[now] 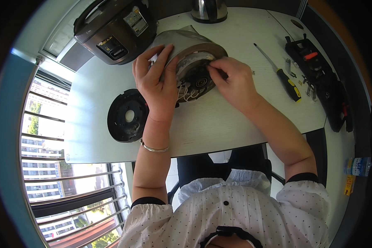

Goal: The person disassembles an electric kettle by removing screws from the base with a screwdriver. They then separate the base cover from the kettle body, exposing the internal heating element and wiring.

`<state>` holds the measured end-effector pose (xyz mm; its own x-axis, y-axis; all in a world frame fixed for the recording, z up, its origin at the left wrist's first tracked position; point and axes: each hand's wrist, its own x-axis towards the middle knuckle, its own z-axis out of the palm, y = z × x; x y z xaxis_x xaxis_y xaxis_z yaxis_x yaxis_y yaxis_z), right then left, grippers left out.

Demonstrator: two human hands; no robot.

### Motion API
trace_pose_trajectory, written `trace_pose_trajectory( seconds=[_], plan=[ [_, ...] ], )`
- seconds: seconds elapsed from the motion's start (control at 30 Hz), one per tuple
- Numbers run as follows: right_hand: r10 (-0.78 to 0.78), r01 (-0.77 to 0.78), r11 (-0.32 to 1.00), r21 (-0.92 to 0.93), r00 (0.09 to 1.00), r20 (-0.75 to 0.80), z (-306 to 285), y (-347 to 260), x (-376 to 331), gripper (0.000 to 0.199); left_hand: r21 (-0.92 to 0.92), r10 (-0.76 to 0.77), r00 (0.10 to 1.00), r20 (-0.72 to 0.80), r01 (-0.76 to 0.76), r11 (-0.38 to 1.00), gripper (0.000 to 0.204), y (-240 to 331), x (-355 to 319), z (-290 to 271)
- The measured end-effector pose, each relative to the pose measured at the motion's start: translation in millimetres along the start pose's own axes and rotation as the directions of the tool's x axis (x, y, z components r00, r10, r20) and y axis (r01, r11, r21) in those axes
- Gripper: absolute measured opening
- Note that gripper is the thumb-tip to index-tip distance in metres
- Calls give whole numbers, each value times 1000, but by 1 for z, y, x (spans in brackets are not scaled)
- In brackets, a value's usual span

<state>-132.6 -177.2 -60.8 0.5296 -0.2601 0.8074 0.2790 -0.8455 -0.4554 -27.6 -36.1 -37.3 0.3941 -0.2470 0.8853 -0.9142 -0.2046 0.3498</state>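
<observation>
A round metal appliance body, probably the inner part of a cooker, lies on its side on the table. Its open underside faces me and shows pale wires and a round black centre with rings. My left hand grips the body's left side with its fingers spread along the wall and rim. At the right edge of the opening, my right hand has thumb and forefinger pinched together; what they hold is hidden. A black round base cover with a central hole lies by my left wrist.
Behind my left hand stands a dark brown cooker with a handle. A steel kettle is at the back. A yellow-black screwdriver, loose small parts and a black tool case lie right. The table ends before my lap.
</observation>
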Motion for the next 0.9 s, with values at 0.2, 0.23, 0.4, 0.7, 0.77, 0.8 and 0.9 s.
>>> trace_pose_trajectory(
  seconds=[0.2, 0.23, 0.4, 0.7, 0.77, 0.8, 0.9],
  plan=[
    [-254, 278, 952, -128, 951, 177, -12, 11, 7, 9, -34, 27, 999, -30, -28, 999, 24, -3, 0, 3],
    [-276, 304, 943, -137, 942, 191, -12, 12, 7, 9, -34, 27, 999, -32, -28, 999, 24, -4, 0, 3],
    [-214, 222, 974, -53, 969, 122, -13, 20, 4, 9, -21, 55, 998, -33, -55, 998, 23, -5, 1, 2],
    [-182, 193, 976, -101, 977, 112, -11, 15, 0, 11, -17, 51, 998, -32, -52, 999, 24, -5, 1, 3],
    [-208, 221, 968, -119, 972, 109, -11, 14, 0, 13, -19, 50, 998, -31, -51, 999, 24, -5, 0, 3],
    [-216, 228, 967, -118, 970, 110, -11, 15, 0, 15, -20, 50, 998, -30, -50, 999, 24, -5, 0, 3],
    [-238, 253, 960, -120, 963, 124, -13, 17, -1, 19, -23, 51, 998, -29, -51, 998, 25, -5, 0, 2]
  ],
)
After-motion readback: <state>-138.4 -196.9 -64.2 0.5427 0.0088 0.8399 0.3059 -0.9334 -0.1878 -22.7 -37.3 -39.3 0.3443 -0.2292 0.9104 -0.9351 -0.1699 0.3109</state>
